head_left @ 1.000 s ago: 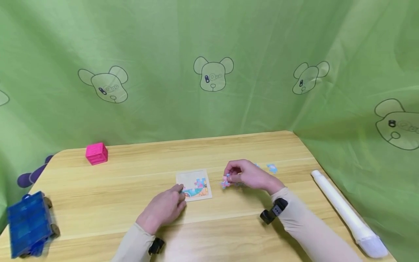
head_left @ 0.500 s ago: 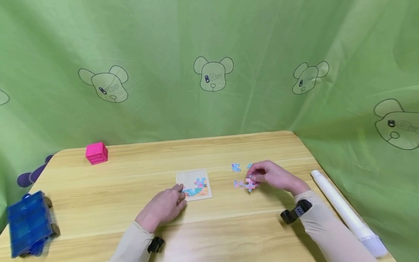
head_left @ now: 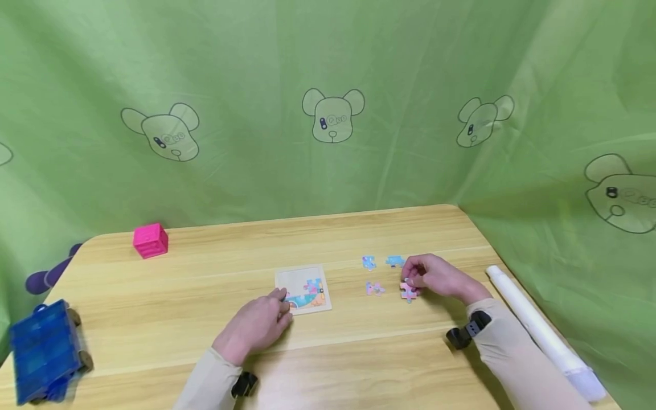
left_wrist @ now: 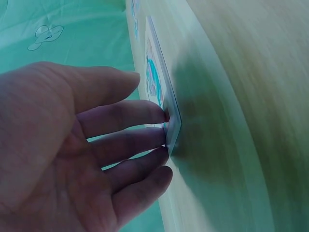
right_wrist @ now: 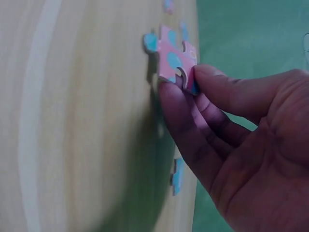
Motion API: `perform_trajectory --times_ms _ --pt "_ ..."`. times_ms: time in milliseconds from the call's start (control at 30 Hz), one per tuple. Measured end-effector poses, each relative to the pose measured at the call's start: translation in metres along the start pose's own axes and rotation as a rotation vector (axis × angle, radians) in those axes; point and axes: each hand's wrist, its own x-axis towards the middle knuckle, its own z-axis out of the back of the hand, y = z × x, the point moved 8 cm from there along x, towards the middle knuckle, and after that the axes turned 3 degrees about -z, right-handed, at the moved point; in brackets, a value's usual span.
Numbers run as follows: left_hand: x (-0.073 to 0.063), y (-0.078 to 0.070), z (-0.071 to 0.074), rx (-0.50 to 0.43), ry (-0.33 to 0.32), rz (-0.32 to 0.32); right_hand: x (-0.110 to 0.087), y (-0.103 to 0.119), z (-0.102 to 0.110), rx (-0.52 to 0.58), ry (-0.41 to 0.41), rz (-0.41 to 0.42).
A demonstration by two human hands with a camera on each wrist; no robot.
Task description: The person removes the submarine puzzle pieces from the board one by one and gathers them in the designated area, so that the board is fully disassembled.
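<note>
A square jigsaw board (head_left: pixel 328 299) with a pale rim lies mid-table, part of its picture filled along the bottom and right. My left hand (head_left: pixel 256 324) rests its fingertips on the board's near left corner, thumb apart, as the left wrist view confirms. To the right, my right hand (head_left: pixel 435 277) pinches a pink jigsaw piece with blue dots (right_wrist: pixel 169 54) between thumb and fingers, close over the table. Nearby lie a blue piece (head_left: pixel 395 261), a blue-and-purple piece (head_left: pixel 369 262) and a pink-and-blue piece (head_left: pixel 374 288). A further blue piece (right_wrist: pixel 177 176) shows below the right hand's fingers.
A pink cube (head_left: pixel 151 240) sits at the back left of the wooden table (head_left: pixel 215 256). A blue toy cart (head_left: pixel 46 350) stands at the left edge. Along the right edge lies a long white roll (head_left: pixel 538 324). Green curtain (head_left: pixel 328 176) hangs behind.
My right hand has moved right with the pink piece, from beside the board past the loose pieces, uncovering several of them. My left hand has stayed on the board.
</note>
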Motion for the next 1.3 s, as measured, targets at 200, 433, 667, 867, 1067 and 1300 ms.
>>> perform_trajectory --times_ms 200,433,667,867,1067,1300 --pt "0.0 0.0 0.001 0.0 -0.003 -0.007 0.007 -0.002 0.0 -0.079 -0.013 0.0" --pt "0.0 0.001 -0.001 0.005 0.011 0.008 0.014 -0.005 -0.001 -0.132 -0.037 -0.021" --pt "-0.001 0.0 0.0 0.008 0.007 0.006 0.015 -0.006 0.0 -0.139 -0.059 -0.033" --pt "0.0 0.001 0.002 -0.009 0.0 0.01 0.016 -0.001 0.002 -0.209 -0.109 -0.083" --pt "0.002 0.0 0.003 -0.024 -0.001 0.002 0.024 0.03 -0.007 -0.252 -0.154 -0.075" --pt "0.001 0.0 0.001 -0.008 0.017 0.018 0.043 0.09 -0.056 -0.245 -0.014 0.154"
